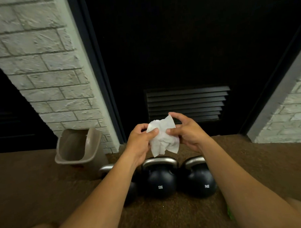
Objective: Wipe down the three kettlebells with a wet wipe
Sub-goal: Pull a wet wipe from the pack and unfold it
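Three black kettlebells with silver handles stand in a row on the brown floor. The middle kettlebell and the right kettlebell show fully. My left forearm hides most of the left kettlebell. Above them I hold a crumpled white wet wipe in the air with both hands. My left hand pinches its left edge and my right hand pinches its right edge and top corner. The wipe touches no kettlebell.
A beige bin with its swing lid tilted open stands to the left of the kettlebells by a white brick pillar. A black door with a louvred vent rises right behind. A bit of green shows under my right arm.
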Tool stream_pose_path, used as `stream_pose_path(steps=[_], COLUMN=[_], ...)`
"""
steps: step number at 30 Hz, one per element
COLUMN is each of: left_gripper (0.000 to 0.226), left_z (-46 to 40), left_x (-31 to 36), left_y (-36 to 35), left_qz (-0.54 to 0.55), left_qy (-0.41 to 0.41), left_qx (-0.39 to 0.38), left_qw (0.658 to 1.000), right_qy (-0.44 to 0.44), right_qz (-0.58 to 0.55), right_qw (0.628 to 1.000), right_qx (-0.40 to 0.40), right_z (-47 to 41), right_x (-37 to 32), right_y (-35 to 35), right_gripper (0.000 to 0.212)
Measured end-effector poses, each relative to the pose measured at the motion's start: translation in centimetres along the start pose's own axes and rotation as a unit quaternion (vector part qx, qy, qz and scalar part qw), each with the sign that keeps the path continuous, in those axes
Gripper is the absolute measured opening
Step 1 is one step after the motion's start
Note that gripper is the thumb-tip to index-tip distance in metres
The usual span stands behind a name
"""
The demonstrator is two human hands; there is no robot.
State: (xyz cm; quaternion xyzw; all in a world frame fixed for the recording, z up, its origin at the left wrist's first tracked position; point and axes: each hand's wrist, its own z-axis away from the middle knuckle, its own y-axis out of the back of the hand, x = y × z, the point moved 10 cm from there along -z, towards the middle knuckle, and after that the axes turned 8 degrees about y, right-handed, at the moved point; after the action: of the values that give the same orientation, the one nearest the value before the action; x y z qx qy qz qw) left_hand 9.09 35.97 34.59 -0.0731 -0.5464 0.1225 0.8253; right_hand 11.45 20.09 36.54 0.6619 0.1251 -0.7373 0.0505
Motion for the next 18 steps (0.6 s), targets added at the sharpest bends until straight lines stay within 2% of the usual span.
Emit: stream_pose_path(steps=[3,8,10,14,18], left_gripper=[0.035,0.023,0.025,0.046,0.052], left_z=[1.0,2.2,2.6,3.8,4.5], left_x=[0.8,1.2,1.3,1.7,3.2], left_y=[0.8,1.0,0.9,0.4,0.9], left_qz=[-0.001,-0.023,-0.030,-0.070,-0.210], left_qy=[-0.034,-0.054,-0.054,-0.064,-0.111], left_qx=[0.005,0.010,0.002,-0.028,0.041], left_qw=[0.999,0.998,0.998,0.995,0.971], right_qy=[0.026,0.064,0.064,0.068,0.095], right_qz=[0.006,0.009,0.021,0.084,0.250], right_qw=[0.999,0.997,0.996,0.993,0.963], right_qx=[0.027,0.048,0.050,0.043,0.038], right_z=[0.5,1.9,2.3,3.1,3.7], right_x=[-0.9,-2.4,-2.5,-3.1,-4.4], right_y=[-0.7,-1.7,-1.8,-1.5,-1.6], right_gripper=[0.067,0.033,0.027,0.031,0.042])
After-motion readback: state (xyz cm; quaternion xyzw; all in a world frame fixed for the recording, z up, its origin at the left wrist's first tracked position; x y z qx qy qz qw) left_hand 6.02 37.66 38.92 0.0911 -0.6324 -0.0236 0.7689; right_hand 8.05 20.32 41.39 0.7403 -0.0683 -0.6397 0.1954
